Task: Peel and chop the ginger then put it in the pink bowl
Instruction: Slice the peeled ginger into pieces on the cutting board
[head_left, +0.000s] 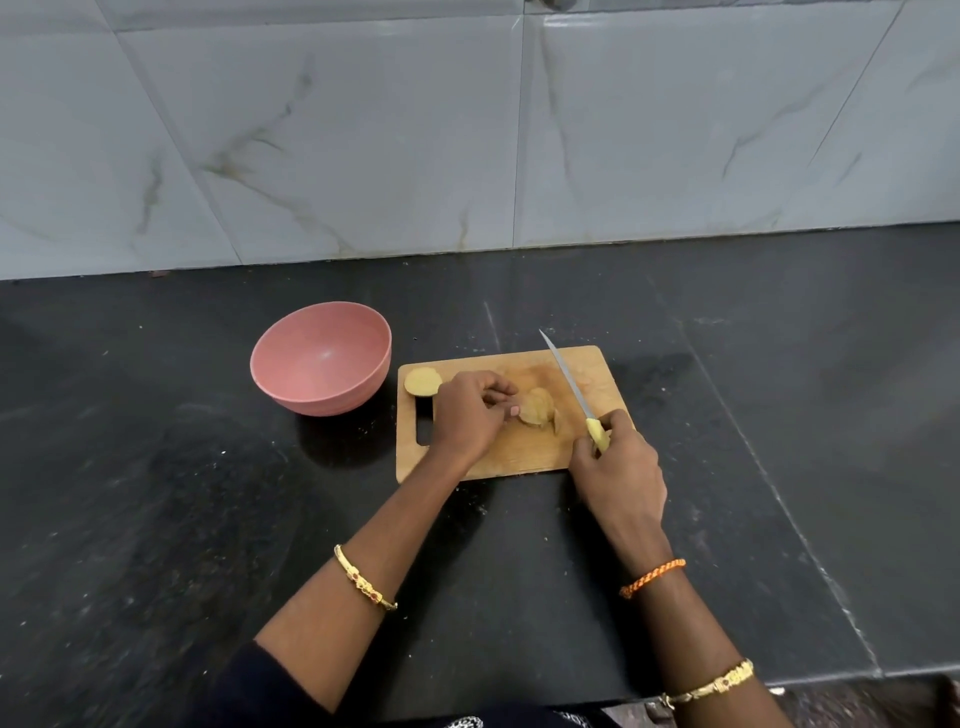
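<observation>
While left hand (467, 415) steadies peeled ginger (537, 410) on the board (519, 452), right-hand (618, 467) grip holds the knife (569, 387) raised: chopping step; next, lower blade clear of fingertips.

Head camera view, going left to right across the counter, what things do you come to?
Pink bowl → round ginger piece at the cutting board's left end → left hand → ginger slices it holds → knife, gripped by the right hand.

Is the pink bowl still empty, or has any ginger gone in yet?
Empty. The bowl stands upright and its inside shows only bare pink. The ginger is all on the board.
</observation>
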